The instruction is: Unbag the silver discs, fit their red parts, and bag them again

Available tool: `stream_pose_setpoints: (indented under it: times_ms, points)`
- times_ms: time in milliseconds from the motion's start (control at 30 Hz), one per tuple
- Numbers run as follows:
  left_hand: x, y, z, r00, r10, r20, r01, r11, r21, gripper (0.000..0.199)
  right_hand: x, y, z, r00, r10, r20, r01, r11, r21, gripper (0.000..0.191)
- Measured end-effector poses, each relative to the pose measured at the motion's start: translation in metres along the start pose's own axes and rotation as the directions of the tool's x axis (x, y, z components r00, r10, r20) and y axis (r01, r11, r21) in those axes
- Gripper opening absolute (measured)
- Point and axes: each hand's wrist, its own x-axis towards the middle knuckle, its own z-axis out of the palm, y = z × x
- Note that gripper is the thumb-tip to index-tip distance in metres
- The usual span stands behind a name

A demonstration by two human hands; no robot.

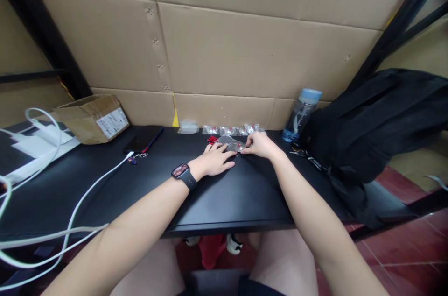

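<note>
A clear plastic bag (pixel 231 143) with a small red and silver item inside lies on the black table (pixel 231 198). My left hand (pixel 215 159) rests flat with fingers spread, its fingertips at the bag's near left edge. Pinched between the thumb and fingers of my right hand (pixel 257 144) is the bag's right end. Red cords (pixel 212 139) lie just beyond my left fingertips. Behind, several small clear packets (pixel 228 131) with red and silver contents stand in a row along the cardboard wall. A stack of clear bags (pixel 188 127) is left of them.
At the left are an open cardboard box (pixel 93 119), a phone (pixel 143 139) on a white cable (pixel 94 185), and white papers (pixel 38 146). On the right stand a blue-capped bottle (pixel 301 114) and a black backpack (pixel 371 123), with keys (pixel 297 148) beside them.
</note>
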Motion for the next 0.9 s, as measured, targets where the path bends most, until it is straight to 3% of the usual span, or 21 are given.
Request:
stream_pose_setpoints:
  times_ms: [233, 600, 800, 900]
  points:
    - [0.001, -0.001, -0.001, 1.000, -0.004, 0.018, 0.004, 1.000, -0.011, 0.058, 0.003, 0.006, 0.004, 0.996, -0.016, 0.083, 0.015, 1.000, 0.010, 0.019]
    - [0.001, -0.001, -0.008, 0.996, 0.022, 0.083, -0.018, 0.999, -0.049, 0.049, 0.005, 0.007, 0.009, 0.988, -0.112, 0.105, 0.073, 0.946, 0.316, 0.018]
    - [0.000, -0.001, -0.010, 0.993, 0.087, 0.077, -0.082, 0.994, -0.068, 0.044, 0.011, 0.009, 0.014, 0.975, -0.221, -0.003, 0.219, 0.964, 0.150, 0.017]
    - [0.000, -0.001, -0.011, 0.993, 0.097, 0.073, -0.090, 0.992, -0.084, 0.043, 0.014, 0.010, 0.020, 0.976, -0.216, -0.041, 0.218, 0.973, 0.080, 0.020]
